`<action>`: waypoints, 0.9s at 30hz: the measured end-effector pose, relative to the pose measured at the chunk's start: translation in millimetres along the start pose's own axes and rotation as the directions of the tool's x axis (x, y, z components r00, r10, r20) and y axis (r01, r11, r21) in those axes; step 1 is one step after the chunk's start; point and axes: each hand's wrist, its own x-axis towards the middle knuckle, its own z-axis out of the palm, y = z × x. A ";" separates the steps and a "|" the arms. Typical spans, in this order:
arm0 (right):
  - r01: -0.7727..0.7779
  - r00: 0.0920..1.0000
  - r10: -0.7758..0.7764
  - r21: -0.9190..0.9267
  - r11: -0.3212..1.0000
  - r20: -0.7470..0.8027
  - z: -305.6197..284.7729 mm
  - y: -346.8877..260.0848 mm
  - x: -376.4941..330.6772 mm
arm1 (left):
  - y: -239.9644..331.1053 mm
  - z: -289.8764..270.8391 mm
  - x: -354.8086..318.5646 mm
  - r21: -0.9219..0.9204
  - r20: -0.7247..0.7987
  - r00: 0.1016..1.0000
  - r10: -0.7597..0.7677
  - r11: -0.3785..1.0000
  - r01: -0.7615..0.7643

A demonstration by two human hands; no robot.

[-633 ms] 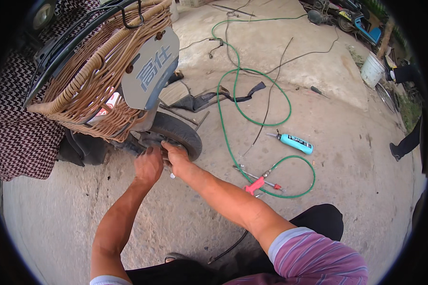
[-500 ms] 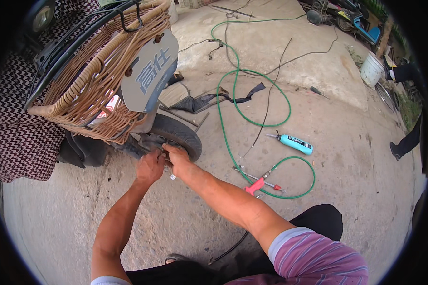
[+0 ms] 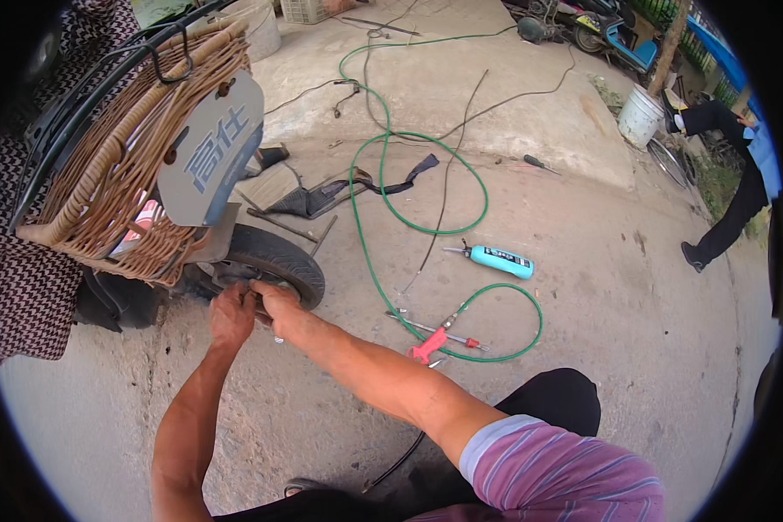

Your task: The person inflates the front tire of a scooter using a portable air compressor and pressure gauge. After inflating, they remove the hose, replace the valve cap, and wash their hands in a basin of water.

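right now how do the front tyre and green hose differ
The front tyre is black and thick; the green hose is bright and thin. The tyre stands below the basket; the hose lies looped on the ground. The left hand and right hand are near the tyre; neither touches the hose. Tyre and hose both curve.

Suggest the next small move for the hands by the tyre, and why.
Perhaps ease the right hand slightly aside for a clearer look: it sits close beside the left hand near the tyre, and whatever they may hold there is hidden.
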 end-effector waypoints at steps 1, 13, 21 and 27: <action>0.001 0.999 -0.003 -0.041 0.999 -0.040 -3.1 2.3 2.0 | 17.6 -11.1 -0.6 0.146 -0.020 0.995 0.100 0.985 -0.096; 0.146 0.984 -0.152 -0.078 0.986 -0.089 -5.2 11.9 9.8 | 22.7 -18.9 0.0 -0.386 0.207 0.941 -0.269 0.861 0.331; 0.237 0.963 -0.254 -0.161 0.958 -0.093 -13.1 20.6 22.9 | 35.4 -26.4 3.9 0.028 0.051 0.997 0.051 0.998 -0.052; 0.083 0.993 -0.093 -0.134 0.988 -0.067 -11.1 15.7 19.9 | 33.1 -29.9 -0.7 0.310 0.002 0.972 0.237 0.924 -0.226</action>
